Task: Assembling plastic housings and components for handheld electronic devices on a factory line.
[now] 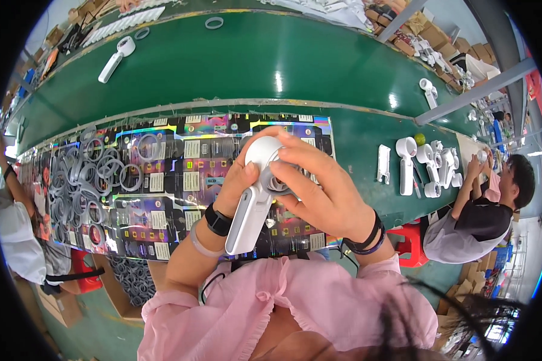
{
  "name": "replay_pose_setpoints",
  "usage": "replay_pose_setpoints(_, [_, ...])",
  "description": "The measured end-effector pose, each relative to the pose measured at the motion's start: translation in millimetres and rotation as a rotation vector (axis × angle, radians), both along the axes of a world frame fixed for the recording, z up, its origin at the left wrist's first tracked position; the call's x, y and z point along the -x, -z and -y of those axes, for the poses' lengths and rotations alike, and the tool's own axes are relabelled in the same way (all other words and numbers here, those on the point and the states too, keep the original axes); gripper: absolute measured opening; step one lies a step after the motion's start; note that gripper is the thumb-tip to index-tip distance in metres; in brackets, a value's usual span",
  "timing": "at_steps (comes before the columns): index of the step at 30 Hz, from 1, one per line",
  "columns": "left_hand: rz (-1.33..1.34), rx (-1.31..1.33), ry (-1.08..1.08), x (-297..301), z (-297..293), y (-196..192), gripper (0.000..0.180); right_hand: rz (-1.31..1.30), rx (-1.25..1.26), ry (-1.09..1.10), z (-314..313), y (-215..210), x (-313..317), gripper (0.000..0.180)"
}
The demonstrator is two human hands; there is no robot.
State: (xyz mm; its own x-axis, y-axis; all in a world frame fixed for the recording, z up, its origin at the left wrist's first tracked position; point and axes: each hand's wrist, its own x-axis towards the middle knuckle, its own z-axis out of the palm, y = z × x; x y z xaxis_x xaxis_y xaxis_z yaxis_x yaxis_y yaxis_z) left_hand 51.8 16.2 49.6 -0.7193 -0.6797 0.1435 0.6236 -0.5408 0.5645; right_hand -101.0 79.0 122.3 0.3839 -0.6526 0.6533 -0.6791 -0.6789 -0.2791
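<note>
Over the middle of the bench I hold a white handheld fan housing, its round head up and its handle slanting down toward me. My left hand is wrapped round the head from the left, thumb on the front. From the right, my right hand curls its fingers over the same head. A grey ring shows partly under those fingers at the head's opening; how far it is seated I cannot tell. Left of my hands lies a heap of loose grey rings on shiny printed sheets.
Several white fan housings lie on the green bench to the right, beside a co-worker. Another person is at the left. Across a ledge, a conveyor-like green surface carries a white fan. A carton of rings stands below left.
</note>
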Motion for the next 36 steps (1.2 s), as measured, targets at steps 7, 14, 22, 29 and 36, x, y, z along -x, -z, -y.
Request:
replay_pose_setpoints(7, [-0.007, -0.022, -0.04, 2.2, -3.9, 13.8, 0.082, 0.023, 0.013, 0.033, -22.6, -9.2, 2.5, 0.035])
replay_pose_setpoints(14, [-0.015, 0.013, 0.02, 5.4, -8.4, 12.2, 0.077, 0.226, -0.276, 0.117, -23.6, 3.5, 13.0, 0.05])
replay_pose_setpoints(22, [0.004, 0.03, 0.006, 12.2, -8.8, 21.6, 0.068, 0.343, -0.285, 0.181, -32.2, -9.2, 15.0, 0.053])
replay_pose_setpoints(29, [-0.003, 0.008, -0.014, 13.0, -6.6, 16.6, 0.072, 0.173, 0.05, 0.125, -32.9, 5.4, 12.6, 0.057])
replay_pose_setpoints(36, [0.015, 0.024, 0.055, 12.0, -7.3, 20.3, 0.078, 0.121, 0.146, 0.037, -37.6, 13.5, 14.0, 0.037])
